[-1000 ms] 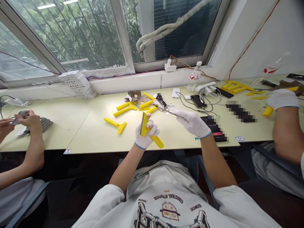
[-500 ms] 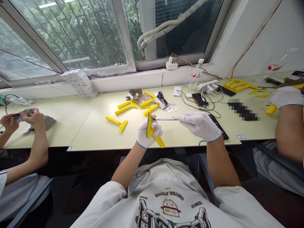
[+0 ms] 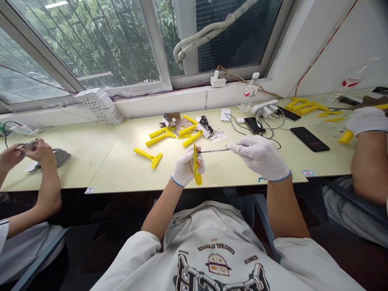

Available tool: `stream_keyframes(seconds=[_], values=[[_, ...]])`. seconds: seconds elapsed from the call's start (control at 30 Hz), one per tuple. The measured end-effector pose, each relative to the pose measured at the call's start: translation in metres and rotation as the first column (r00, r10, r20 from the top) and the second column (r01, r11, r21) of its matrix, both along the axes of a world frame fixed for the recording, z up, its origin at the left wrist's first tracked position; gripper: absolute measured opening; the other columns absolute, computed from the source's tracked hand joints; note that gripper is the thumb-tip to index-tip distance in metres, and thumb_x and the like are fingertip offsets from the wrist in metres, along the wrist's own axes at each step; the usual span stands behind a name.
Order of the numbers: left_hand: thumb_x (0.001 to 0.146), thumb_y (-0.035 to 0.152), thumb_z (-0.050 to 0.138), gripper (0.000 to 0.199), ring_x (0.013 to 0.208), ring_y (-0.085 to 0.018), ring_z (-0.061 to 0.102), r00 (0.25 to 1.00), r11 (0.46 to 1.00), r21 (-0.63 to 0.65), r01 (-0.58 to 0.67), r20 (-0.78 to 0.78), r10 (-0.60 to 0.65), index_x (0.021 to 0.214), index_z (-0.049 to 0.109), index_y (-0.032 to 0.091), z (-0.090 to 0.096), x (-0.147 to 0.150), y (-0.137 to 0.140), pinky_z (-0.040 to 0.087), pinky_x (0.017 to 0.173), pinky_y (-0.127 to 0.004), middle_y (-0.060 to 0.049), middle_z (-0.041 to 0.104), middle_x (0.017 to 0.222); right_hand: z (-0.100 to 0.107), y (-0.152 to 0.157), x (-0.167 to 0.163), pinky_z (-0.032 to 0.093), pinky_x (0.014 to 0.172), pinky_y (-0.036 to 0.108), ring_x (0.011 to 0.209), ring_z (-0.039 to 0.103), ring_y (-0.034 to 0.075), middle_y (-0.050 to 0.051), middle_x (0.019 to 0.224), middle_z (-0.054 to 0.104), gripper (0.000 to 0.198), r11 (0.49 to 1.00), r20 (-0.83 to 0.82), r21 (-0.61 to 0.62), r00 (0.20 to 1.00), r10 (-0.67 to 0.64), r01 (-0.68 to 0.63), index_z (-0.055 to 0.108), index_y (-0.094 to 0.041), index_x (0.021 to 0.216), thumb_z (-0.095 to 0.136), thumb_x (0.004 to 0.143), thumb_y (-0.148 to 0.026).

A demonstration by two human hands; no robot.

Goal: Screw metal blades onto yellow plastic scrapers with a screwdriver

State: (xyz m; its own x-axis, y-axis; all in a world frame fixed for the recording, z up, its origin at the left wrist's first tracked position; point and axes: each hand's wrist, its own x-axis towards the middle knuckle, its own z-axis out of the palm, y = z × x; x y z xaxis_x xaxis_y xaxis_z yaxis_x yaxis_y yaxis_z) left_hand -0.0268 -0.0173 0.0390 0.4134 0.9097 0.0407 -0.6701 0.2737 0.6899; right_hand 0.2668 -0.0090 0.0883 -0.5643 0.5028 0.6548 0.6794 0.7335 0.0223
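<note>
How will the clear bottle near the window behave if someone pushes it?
The bottle looks empty or nearly so, hence probably light. It stands upright, tall and narrow, so it may tip easily. Lying down it would likely roll, since it is round.

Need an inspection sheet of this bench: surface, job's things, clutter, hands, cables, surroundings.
Surface: pale yellow-green table, long, under a window.
Job's things: yellow plastic scraper edge-on in the gloved left hand; thin metal screwdriver in the gloved right hand, tip at the scraper.
Clutter: loose yellow scrapers, metal blade packs, black phones, clear plastic bottle.
Hands: both closed on their tools.
Cables: charger leads by the phones.
Surroundings: co-workers' hands on both sides.
</note>
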Motion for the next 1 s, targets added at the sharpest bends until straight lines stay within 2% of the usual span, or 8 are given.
stream_keyframes(seconds=[0.1,0.2,0.33,0.77,0.9,1.0], values=[[0.086,0.039,0.084,0.035,0.053,-0.014,0.060,1.000,1.000,-0.008,-0.010,-0.014,0.010,0.106,0.061,0.021,0.002,-0.005,0.002,0.044,0.056,-0.027,0.002,0.063,0.072,0.002,-0.007,-0.001,0.048,0.080,0.031,0.089,0.070,0.015,0.002,0.110,0.081,0.028,0.992,0.022,0.106,0.997,-0.077,0.074,0.087,-0.027,0.120,0.063,0.108,-0.019],[0.085,0.040,0.087,0.037,0.054,-0.014,0.061,1.000,1.000,0.007,0.008,-0.028,-0.008,0.105,0.063,0.020,0.004,-0.009,0.002,0.045,0.056,-0.026,0.001,0.064,0.072,0.005,-0.010,-0.005,0.048,0.079,0.030,0.088,0.070,0.016,0.004,0.105,0.079,0.018,0.992,-0.010,0.078,0.996,-0.094,0.094,0.084,-0.022,0.110,0.067,0.108,-0.029],[0.085,0.041,0.087,0.037,0.054,-0.015,0.062,0.999,1.000,-0.015,-0.002,-0.042,0.001,0.104,0.063,0.020,0.007,-0.010,0.000,0.045,0.056,-0.026,0.000,0.064,0.071,0.006,-0.011,-0.007,0.045,0.075,0.031,0.081,0.068,0.015,0.005,0.097,0.077,0.022,0.994,-0.009,0.038,0.994,-0.105,0.105,0.079,-0.020,0.099,0.065,0.110,-0.033],[0.084,0.047,0.087,0.042,0.052,-0.016,0.060,0.997,0.997,0.069,0.037,-0.074,-0.032,0.106,0.063,0.021,0.003,-0.005,0.001,0.047,0.054,-0.028,0.000,0.066,0.071,0.004,-0.010,-0.005,0.045,0.076,0.034,0.083,0.069,0.017,0.003,0.097,0.078,0.013,0.995,0.033,0.076,0.997,-0.074,0.071,0.078,-0.020,0.102,0.068,0.107,-0.025],[0.085,0.046,0.087,0.040,0.051,-0.015,0.059,0.997,0.999,0.045,0.017,-0.076,-0.013,0.105,0.063,0.021,0.005,-0.004,-0.001,0.047,0.055,-0.028,0.001,0.066,0.070,-0.001,-0.009,-0.009,0.046,0.075,0.031,0.087,0.073,0.016,0.002,0.099,0.079,0.009,0.998,0.009,0.023,0.998,-0.054,0.054,0.075,-0.019,0.106,0.067,0.106,-0.024],[0.085,0.045,0.087,0.039,0.052,-0.014,0.060,0.997,1.000,0.028,0.012,-0.078,-0.010,0.104,0.064,0.020,0.005,-0.004,-0.001,0.047,0.056,-0.026,0.001,0.065,0.069,-0.001,-0.010,-0.013,0.046,0.072,0.030,0.082,0.072,0.014,0.002,0.098,0.077,0.009,0.998,-0.017,0.000,0.998,-0.063,0.063,0.072,-0.019,0.104,0.072,0.104,-0.027]])
